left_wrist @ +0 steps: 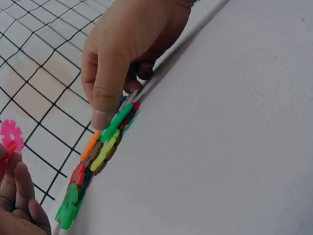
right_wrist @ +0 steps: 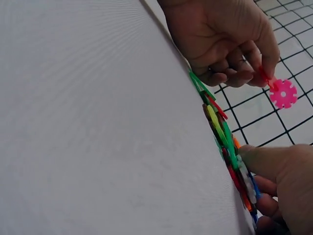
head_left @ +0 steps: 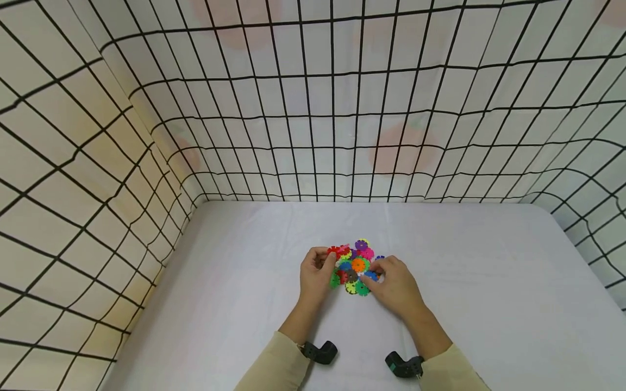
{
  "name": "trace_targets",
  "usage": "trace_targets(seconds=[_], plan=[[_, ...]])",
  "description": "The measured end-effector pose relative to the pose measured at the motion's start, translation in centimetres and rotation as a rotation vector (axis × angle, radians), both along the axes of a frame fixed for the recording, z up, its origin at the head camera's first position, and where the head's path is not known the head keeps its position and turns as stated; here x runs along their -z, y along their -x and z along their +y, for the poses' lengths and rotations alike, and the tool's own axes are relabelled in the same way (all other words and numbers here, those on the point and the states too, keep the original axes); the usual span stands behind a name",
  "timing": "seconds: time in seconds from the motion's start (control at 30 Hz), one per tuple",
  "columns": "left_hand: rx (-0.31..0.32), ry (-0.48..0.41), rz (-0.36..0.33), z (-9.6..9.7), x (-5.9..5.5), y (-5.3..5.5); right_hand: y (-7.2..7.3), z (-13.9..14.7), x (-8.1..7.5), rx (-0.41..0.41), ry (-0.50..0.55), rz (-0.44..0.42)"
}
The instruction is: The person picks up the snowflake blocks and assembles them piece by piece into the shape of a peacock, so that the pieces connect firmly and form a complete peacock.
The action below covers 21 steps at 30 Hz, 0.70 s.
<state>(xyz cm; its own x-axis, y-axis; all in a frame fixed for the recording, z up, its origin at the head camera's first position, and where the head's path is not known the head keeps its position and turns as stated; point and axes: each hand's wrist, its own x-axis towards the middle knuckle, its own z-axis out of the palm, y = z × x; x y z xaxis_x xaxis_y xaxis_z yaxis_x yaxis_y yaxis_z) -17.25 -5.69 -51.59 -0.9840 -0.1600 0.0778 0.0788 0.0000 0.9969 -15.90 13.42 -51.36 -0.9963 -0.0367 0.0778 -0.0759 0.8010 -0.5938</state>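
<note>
My left hand [head_left: 315,271] pinches a red notched snowflake disc [right_wrist: 266,77] between thumb and fingers, at the left edge of a pile. Joined to that disc is a pink snowflake disc [right_wrist: 283,94], raised above the table in the right wrist view. The pile mixes many colours, among them an orange disc [head_left: 359,264], a yellow-green disc [left_wrist: 104,152] and a green disc [left_wrist: 70,205]. At its right side rests my right hand [head_left: 396,282], thumb and bent fingers around a blue disc [head_left: 371,276]; whether they grip it I cannot tell.
A white cloth covers the table [head_left: 220,304]. Black wire grid panels [head_left: 318,125] with white sheeting behind them rise at the back and both sides. Each wrist carries a black camera mount [head_left: 323,353].
</note>
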Motion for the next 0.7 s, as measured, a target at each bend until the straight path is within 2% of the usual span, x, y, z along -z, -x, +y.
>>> trace_targets(seconds=[0.17,0.3,0.5,0.7], plan=[[0.0,-0.148,-0.059,0.09,-0.1,0.02,0.06,0.07,-0.01,0.042,0.114,-0.068],[0.047,-0.236,-0.093,0.16,-0.01,0.07,-0.05,0.17,0.0,0.058,0.258,-0.045],[0.168,-0.272,-0.093,0.36,0.06,-0.07,-0.33,-0.11,0.01,0.015,0.447,0.019],[0.267,-0.275,-0.105,0.62,0.17,-0.25,-0.49,-0.4,0.08,-0.023,0.558,0.077]])
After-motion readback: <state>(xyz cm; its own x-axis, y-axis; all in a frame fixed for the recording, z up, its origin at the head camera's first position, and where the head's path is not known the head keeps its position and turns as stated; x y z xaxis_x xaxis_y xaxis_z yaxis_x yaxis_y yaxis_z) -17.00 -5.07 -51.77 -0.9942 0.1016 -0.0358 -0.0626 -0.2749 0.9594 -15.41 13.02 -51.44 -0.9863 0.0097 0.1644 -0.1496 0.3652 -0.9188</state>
